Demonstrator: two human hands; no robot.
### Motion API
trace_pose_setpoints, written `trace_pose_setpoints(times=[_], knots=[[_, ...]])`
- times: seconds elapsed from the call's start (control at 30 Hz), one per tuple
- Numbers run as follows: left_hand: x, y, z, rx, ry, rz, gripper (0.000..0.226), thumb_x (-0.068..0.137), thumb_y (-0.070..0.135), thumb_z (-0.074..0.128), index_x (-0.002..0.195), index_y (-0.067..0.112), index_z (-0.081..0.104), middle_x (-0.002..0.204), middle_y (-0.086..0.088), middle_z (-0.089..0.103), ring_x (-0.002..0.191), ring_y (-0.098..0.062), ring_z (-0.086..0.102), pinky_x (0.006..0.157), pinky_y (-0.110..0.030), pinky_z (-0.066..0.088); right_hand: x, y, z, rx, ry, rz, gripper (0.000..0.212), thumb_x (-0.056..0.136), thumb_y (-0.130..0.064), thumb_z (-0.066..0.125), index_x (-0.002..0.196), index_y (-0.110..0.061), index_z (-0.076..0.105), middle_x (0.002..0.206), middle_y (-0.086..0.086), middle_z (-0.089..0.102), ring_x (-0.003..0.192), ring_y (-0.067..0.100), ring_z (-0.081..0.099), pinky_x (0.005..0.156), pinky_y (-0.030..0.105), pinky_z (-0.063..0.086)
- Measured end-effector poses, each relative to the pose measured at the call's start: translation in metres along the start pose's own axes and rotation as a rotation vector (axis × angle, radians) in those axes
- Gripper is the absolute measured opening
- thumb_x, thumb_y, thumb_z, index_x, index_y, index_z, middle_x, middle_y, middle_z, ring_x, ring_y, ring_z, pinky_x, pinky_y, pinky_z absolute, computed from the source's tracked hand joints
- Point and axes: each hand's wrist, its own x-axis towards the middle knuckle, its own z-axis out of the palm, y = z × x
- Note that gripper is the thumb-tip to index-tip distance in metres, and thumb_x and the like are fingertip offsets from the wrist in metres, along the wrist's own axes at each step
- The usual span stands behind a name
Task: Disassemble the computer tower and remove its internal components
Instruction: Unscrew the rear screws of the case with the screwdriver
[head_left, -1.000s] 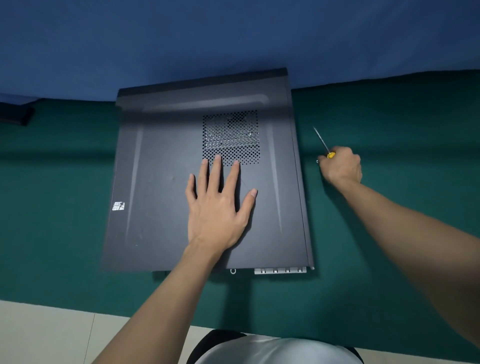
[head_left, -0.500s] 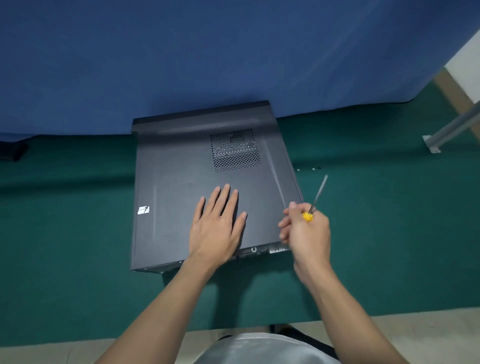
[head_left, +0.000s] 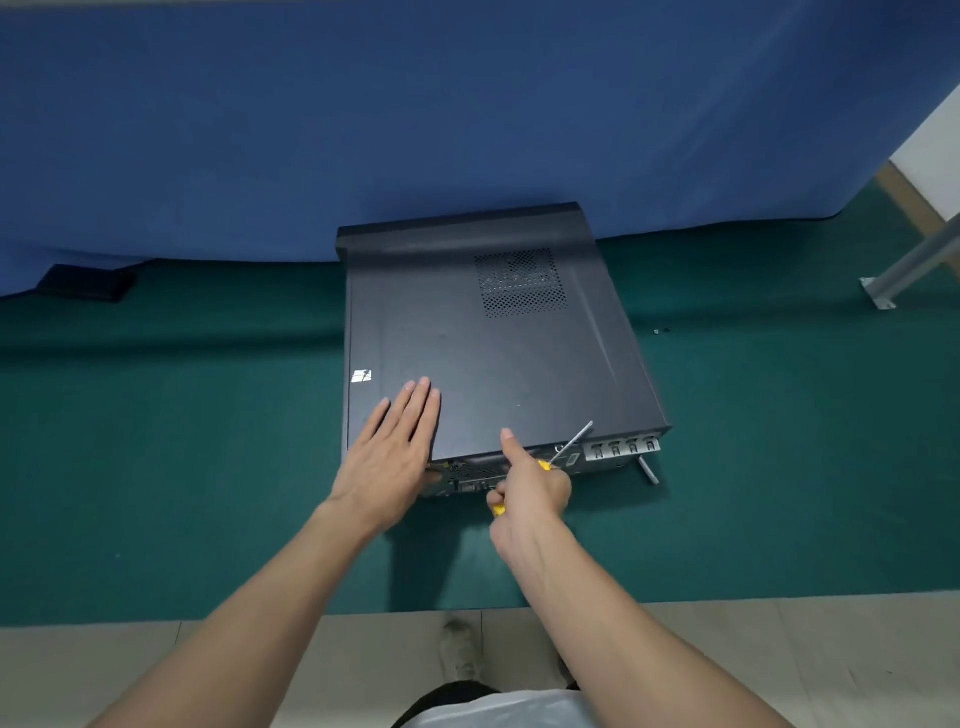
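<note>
Saw computer tower (head_left: 493, 353) lying on its side at frame centre on green surface (head_left: 208, 441). Noted left hand (head_left: 389, 457) laid flat, fingers straight, on lower-left corner of side panel (head_left: 524, 379), holding nothing. Logged right hand (head_left: 530, 491) curled round yellow-handled screwdriver (head_left: 571, 444) at tower's near edge, index finger stretched onto panel, shaft angled up-right.

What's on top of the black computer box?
A left hand lies flat on the computer tower, beside a shiny sticker. The right hand, gripping a yellow screwdriver, touches the near edge with one finger. The lid hides the parts inside; its vent shows only a blur.
</note>
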Motion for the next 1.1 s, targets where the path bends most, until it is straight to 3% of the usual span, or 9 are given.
trace_pose_setpoints(times=[0.17, 0.3, 0.37, 0.67, 0.83, 1.0, 1.1], knots=[[-0.002, -0.004, -0.001, 0.007, -0.017, 0.012, 0.090, 0.098, 0.043, 0.045, 0.149, 0.004, -0.018, 0.156, -0.010, -0.026, 0.140, -0.023, -0.029, 0.118, -0.038, -0.008, 0.005, 0.000, 0.002, 0.143, -0.059, 0.106, 0.034, 0.072, -0.017, 0.083, 0.080, -0.010, 0.051, 0.055, 0.001, 0.043, 0.036, 0.011, 0.030, 0.035, 0.021, 0.027], [-0.005, -0.004, -0.004, -0.003, -0.037, 0.042, 0.079, 0.096, 0.011, 0.037, 0.142, 0.001, -0.027, 0.156, -0.018, -0.024, 0.141, -0.029, -0.028, 0.118, -0.041, -0.010, 0.013, 0.003, -0.006, 0.135, -0.162, 0.095, 0.033, 0.069, -0.014, 0.084, 0.078, -0.011, 0.052, 0.056, 0.000, 0.043, 0.036, 0.009, 0.027, 0.034, 0.021, 0.023], [-0.007, -0.003, -0.006, 0.010, -0.036, 0.055, 0.078, 0.095, 0.005, 0.035, 0.141, 0.000, -0.028, 0.155, -0.020, -0.025, 0.142, -0.031, -0.026, 0.118, -0.042, -0.010, 0.016, 0.004, -0.008, 0.138, -0.188, 0.089, 0.031, 0.070, -0.013, 0.083, 0.076, -0.011, 0.052, 0.056, 0.000, 0.044, 0.035, 0.008, 0.027, 0.033, 0.020, 0.022], [-0.008, -0.005, -0.004, 0.037, 0.022, 0.066, 0.077, 0.098, 0.007, 0.038, 0.146, 0.000, -0.021, 0.155, -0.020, -0.024, 0.144, -0.032, -0.022, 0.119, -0.041, -0.008, 0.018, 0.005, -0.009, 0.174, -0.230, 0.113, 0.031, 0.072, -0.012, 0.080, 0.072, -0.013, 0.050, 0.055, -0.001, 0.045, 0.032, 0.007, 0.026, 0.033, 0.020, 0.020], [-0.008, -0.005, -0.002, 0.005, 0.080, 0.079, 0.077, 0.101, 0.016, 0.043, 0.147, 0.001, -0.016, 0.157, -0.019, -0.017, 0.145, -0.031, -0.018, 0.119, -0.039, -0.006, 0.016, 0.003, -0.008, 0.183, -0.224, 0.155, 0.032, 0.072, -0.012, 0.081, 0.082, -0.011, 0.050, 0.056, -0.001, 0.046, 0.035, 0.008, 0.026, 0.035, 0.021, 0.021], [-0.011, -0.004, -0.003, 0.023, 0.102, 0.077, 0.082, 0.097, 0.011, 0.050, 0.146, 0.002, -0.015, 0.158, -0.018, -0.010, 0.145, -0.030, -0.013, 0.116, -0.037, -0.008, 0.015, 0.003, -0.006, 0.222, -0.225, 0.173, 0.034, 0.071, -0.010, 0.081, 0.083, -0.011, 0.049, 0.058, 0.000, 0.045, 0.035, 0.008, 0.025, 0.035, 0.021, 0.021], [-0.013, -0.001, -0.006, 0.027, 0.117, 0.082, 0.085, 0.085, 0.000, 0.059, 0.150, -0.002, 0.004, 0.158, -0.021, 0.006, 0.147, -0.033, 0.004, 0.118, -0.040, 0.008, 0.016, 0.006, -0.007, 0.267, -0.237, 0.173, 0.035, 0.072, -0.007, 0.079, 0.084, -0.012, 0.046, 0.056, -0.001, 0.039, 0.035, 0.008, 0.023, 0.035, 0.021, 0.020]])
